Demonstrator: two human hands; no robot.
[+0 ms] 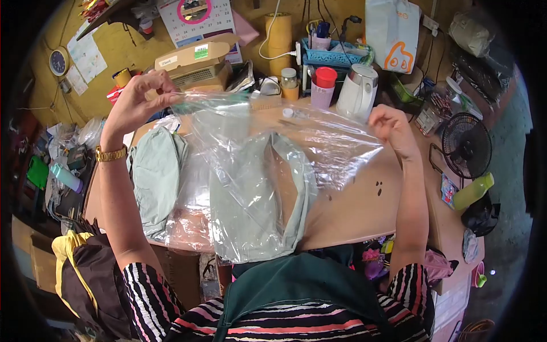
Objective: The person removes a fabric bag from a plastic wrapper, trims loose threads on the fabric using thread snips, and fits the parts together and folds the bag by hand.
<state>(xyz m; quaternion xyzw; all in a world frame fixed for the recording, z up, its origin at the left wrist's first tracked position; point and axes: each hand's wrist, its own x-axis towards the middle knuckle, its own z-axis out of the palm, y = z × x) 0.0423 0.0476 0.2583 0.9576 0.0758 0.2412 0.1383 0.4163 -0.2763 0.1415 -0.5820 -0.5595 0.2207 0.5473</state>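
Observation:
Raised over the table, my left hand (149,94) pinches one corner of a clear plastic bag (347,151). My right hand (394,130) is closed on the film at the opposite side, so the bag stretches between the two. Beneath and behind the film lies a pale green folded cloth piece (242,211), with a long loop-like part curving at its right. It reaches the table's front edge. Left of it, near my left forearm, rests another pale green cloth bundle (158,174). Whether the first cloth is inside the bag or under it I cannot tell.
At the table's back stand a white kettle (358,91), a red-lidded cup (323,88), a small jar (289,82) and an opened cardboard box (194,62). A black fan (466,145) and a green bottle (474,191) are at the right. A dark bag (94,279) sits lower left.

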